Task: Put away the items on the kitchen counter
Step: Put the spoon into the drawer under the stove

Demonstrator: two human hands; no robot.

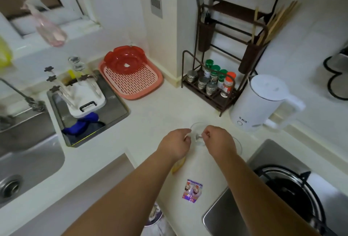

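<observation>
Head view: white kitchen counter (150, 122), corner layout, seen from above.
Left hand (176, 144): fingers curled, pinching a small pale item at the fingertips; identity of item unclear.
Right hand (219, 140): fingers curled round the small metal knob of the glass lid (199, 134).
Glass lid: clear, round, at counter centre, between both hands, near the kettle; whether resting on the counter or lifted, cannot tell.
Yellow item (178, 166): partly hidden under the left wrist, on the counter.
Packet (192, 190): small, purple and white, flat on the counter between the forearms, just beside the stove.
Kettle (261, 102): white, upright, right of the lid, beside the spice rack.
Spice rack (222, 62): dark metal, in the corner; jars with green and orange caps on the bottom shelf, chopsticks in a side holder.
Red bowl (125, 59): on a pink slotted tray (135, 83).
Sink (26, 151): steel, far left; drain tray beside it holding a white rack and blue cloth (82, 124).
Spray bottle (47, 24): pink, on the window ledge.
Stove (286, 188): steel, lower right, black pan support.
</observation>
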